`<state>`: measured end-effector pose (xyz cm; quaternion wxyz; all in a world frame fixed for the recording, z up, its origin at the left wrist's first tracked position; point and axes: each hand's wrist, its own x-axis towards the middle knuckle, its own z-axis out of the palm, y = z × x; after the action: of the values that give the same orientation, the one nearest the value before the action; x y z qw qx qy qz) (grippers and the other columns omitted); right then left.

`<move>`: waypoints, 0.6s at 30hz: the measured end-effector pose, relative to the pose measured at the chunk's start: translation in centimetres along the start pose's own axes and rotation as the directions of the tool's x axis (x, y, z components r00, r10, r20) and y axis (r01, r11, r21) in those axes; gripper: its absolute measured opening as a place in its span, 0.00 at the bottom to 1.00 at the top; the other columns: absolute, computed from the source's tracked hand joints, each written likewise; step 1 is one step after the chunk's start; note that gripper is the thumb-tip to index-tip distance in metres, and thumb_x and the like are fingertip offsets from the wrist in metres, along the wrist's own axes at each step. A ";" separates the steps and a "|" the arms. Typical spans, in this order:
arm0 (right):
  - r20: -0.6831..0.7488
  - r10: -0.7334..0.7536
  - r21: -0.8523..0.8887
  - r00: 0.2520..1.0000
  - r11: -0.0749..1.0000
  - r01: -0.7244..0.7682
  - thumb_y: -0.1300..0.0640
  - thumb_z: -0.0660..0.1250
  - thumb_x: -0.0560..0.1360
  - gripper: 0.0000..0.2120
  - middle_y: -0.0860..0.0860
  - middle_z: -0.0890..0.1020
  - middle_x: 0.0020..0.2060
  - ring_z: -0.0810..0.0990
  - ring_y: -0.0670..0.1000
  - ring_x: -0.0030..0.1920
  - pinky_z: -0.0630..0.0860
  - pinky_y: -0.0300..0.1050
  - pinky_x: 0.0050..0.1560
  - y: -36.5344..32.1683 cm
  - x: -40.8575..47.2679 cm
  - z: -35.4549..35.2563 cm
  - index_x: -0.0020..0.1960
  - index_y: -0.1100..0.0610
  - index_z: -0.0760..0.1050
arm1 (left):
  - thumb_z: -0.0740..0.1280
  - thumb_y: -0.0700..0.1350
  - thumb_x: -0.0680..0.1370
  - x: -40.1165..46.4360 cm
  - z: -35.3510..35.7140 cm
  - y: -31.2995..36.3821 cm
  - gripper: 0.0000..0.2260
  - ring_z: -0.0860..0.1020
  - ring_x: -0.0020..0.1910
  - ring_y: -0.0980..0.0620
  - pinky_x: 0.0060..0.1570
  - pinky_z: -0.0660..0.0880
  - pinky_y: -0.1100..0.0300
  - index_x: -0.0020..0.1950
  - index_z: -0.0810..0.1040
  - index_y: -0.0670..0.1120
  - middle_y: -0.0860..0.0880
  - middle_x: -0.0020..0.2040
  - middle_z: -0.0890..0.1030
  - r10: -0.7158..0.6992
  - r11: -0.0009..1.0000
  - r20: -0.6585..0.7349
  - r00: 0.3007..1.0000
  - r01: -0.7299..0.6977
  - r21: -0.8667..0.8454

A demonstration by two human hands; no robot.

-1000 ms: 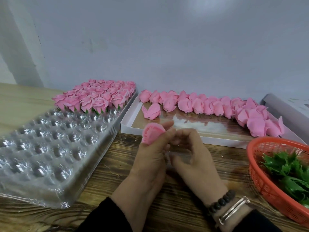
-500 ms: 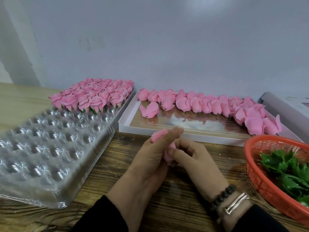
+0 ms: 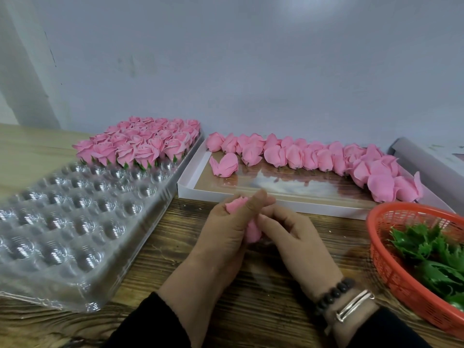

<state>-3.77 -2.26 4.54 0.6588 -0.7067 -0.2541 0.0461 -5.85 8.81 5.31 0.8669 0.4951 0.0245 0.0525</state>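
Observation:
A pink foam rose head (image 3: 253, 228) sits between both my hands over the wooden table. My left hand (image 3: 226, 229) grips it, thumb across its top, with petals showing above at the knuckles. My right hand (image 3: 296, 237) curls against the flower's right side, fingertips pinching it. Most of the flower is hidden by my fingers.
A clear plastic cavity tray (image 3: 75, 212) lies at left, its far rows filled with finished pink roses (image 3: 140, 144). A white shallow box (image 3: 190, 182) holds a row of pink rose heads (image 3: 313, 156). An orange basket (image 3: 386, 262) with green leaf pieces (image 3: 431, 249) stands at right.
The rose was held up at my left fingertips; it has come down and deeper between both hands, which have closed round it.

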 end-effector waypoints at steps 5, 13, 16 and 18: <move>-0.152 -0.128 -0.049 0.980 0.991 0.122 0.64 0.66 0.73 0.07 0.54 0.80 0.41 0.78 0.48 0.43 0.74 0.37 0.47 0.0 -0.1 -0.1 0.48 0.53 0.76 | 0.73 0.36 0.69 -0.1 -0.7 0.5 0.10 0.74 0.24 0.54 0.23 0.71 0.65 0.36 0.71 0.39 0.45 0.28 0.76 0.258 0.862 -0.009 0.966 -0.226 0.453; 0.095 -0.117 -0.155 0.989 0.979 0.130 0.66 0.70 0.70 0.18 0.50 0.79 0.44 0.74 0.41 0.40 0.71 0.28 0.43 -1.1 -0.1 -0.6 0.53 0.46 0.77 | 0.72 0.36 0.70 -0.2 -0.8 0.4 0.38 0.76 0.34 0.65 0.41 0.71 0.74 0.71 0.58 0.60 0.55 0.37 0.78 0.216 0.626 0.162 0.963 -0.264 0.734; 0.100 -0.072 -0.144 0.992 0.986 0.086 0.66 0.70 0.70 0.12 0.48 0.74 0.33 0.71 0.44 0.35 0.70 0.35 0.38 -1.2 0.0 -0.8 0.46 0.50 0.79 | 0.72 0.36 0.69 -0.1 -1.0 0.3 0.43 0.78 0.38 0.66 0.43 0.71 0.75 0.72 0.51 0.64 0.58 0.39 0.79 0.168 0.578 0.198 0.966 -0.259 0.774; 0.096 -0.036 -0.096 0.995 0.994 0.046 0.64 0.70 0.71 0.06 0.53 0.73 0.31 0.70 0.50 0.34 0.68 0.42 0.37 -1.0 0.0 -1.0 0.43 0.54 0.78 | 0.72 0.35 0.68 0.0 -1.0 0.2 0.45 0.79 0.40 0.63 0.45 0.73 0.72 0.70 0.49 0.68 0.56 0.41 0.80 0.132 0.574 0.222 0.966 -0.257 0.777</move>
<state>-3.67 -3.11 5.65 0.6114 -0.7297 -0.3014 0.0535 -6.00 9.75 4.98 0.5410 0.8326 -0.0696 0.0964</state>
